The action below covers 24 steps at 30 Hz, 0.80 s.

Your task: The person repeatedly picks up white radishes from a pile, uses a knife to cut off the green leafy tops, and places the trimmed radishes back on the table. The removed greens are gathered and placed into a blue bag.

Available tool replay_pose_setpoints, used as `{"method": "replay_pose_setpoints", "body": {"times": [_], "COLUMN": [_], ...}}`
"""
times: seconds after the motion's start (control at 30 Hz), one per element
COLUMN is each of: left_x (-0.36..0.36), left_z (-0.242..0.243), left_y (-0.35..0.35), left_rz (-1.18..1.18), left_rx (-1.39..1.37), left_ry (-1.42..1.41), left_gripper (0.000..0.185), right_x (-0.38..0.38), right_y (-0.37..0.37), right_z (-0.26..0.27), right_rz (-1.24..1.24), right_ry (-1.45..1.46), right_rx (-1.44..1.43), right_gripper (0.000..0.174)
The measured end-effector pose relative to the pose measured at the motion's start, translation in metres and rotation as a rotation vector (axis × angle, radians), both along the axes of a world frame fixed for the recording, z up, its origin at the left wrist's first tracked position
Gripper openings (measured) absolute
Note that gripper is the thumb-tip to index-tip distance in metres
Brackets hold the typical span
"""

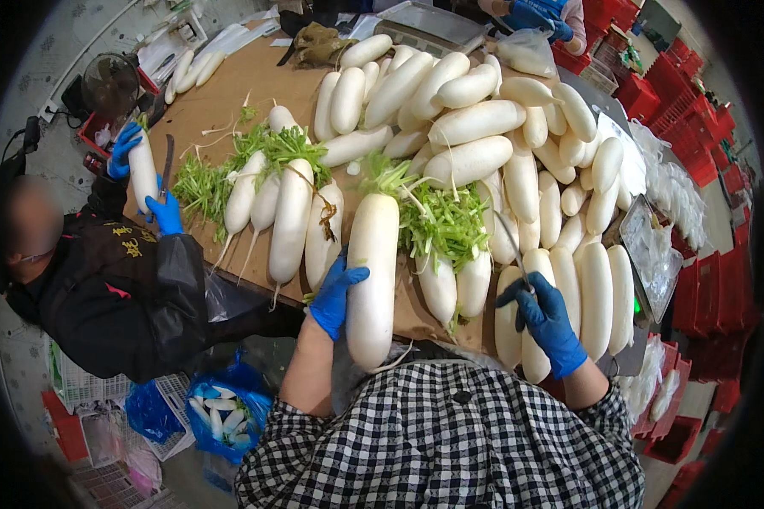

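My left hand (337, 294), in a blue glove, grips a large white daikon radish (372, 273) upright at the table's near edge. Its root tail hangs at the lower end, and short green leaf stubs (382, 175) show at its top. My right hand (547, 321), also gloved in blue, holds a knife (512, 242) with the blade pointing away from me. Between my hands, chopped green daikon leaves (449, 223) lie over two daikons (473, 283). Several trimmed daikons (595, 299) lie side by side near my right hand.
A large pile of daikons (471, 124) covers the far right of the cardboard-topped table (210, 111). At left, a co-worker (121, 299) holds a daikon and a knife. Red crates (707, 292) are stacked at right. A blue bag (229, 407) with daikon pieces sits on the floor.
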State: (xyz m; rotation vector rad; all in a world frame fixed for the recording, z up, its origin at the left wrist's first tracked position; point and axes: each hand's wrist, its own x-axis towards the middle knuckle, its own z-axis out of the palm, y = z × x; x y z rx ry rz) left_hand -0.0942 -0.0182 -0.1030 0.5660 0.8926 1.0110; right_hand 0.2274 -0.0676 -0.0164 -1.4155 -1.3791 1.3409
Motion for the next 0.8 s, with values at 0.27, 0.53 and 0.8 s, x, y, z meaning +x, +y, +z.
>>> {"method": "replay_pose_setpoints", "body": {"times": [0.27, 0.53, 0.8], "left_x": [0.005, 0.007, -0.013], "left_z": [0.043, 0.049, 0.059], "left_y": [-0.029, -0.041, -0.046], "left_rz": [-0.103, -0.102, 0.167], "left_rx": [0.296, 0.379, 0.394], "left_ry": [0.322, 0.391, 0.303], "left_gripper": [0.084, 0.088, 0.083], "right_x": [-0.049, -0.057, -0.018], "right_y": [0.059, 0.067, 0.066], "right_z": [0.012, 0.011, -0.021], "right_rz": [0.329, 0.347, 0.238], "right_ry": [-0.522, -0.579, -0.450], "right_rx": [0.521, 0.613, 0.181], "right_gripper": [0.021, 0.024, 0.022]}}
